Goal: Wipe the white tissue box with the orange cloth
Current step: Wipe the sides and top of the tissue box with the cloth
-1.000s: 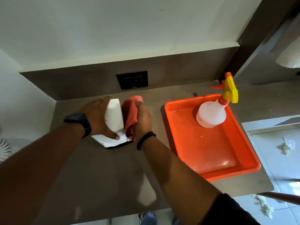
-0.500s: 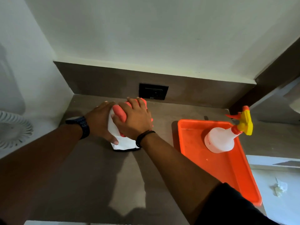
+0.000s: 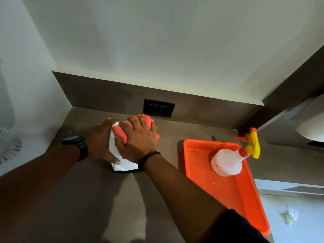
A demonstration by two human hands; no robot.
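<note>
1. My left hand (image 3: 100,139) grips the box's (image 3: 122,163) left side on the counter (image 3: 105,199).
2. My right hand (image 3: 138,142) presses the cloth (image 3: 121,133) flat onto the box top.
3. The box stands left of the tray (image 3: 245,199), in front of the socket (image 3: 158,108).

I am reaching both bare forearms forward from the bottom of the head view, the two converging near the middle. My left hand (image 3: 100,139) is lying palm inward with the fingers stretched out and the thumb (image 3: 112,159) pointing toward me, a dark watch (image 3: 79,146) sitting on that wrist. My right hand (image 3: 139,141) is lying palm down just beside it, fingers curled and spread, knuckles up, a thin dark band (image 3: 148,157) circling the wrist and a dark sleeve (image 3: 233,228) covering the upper arm.
</note>
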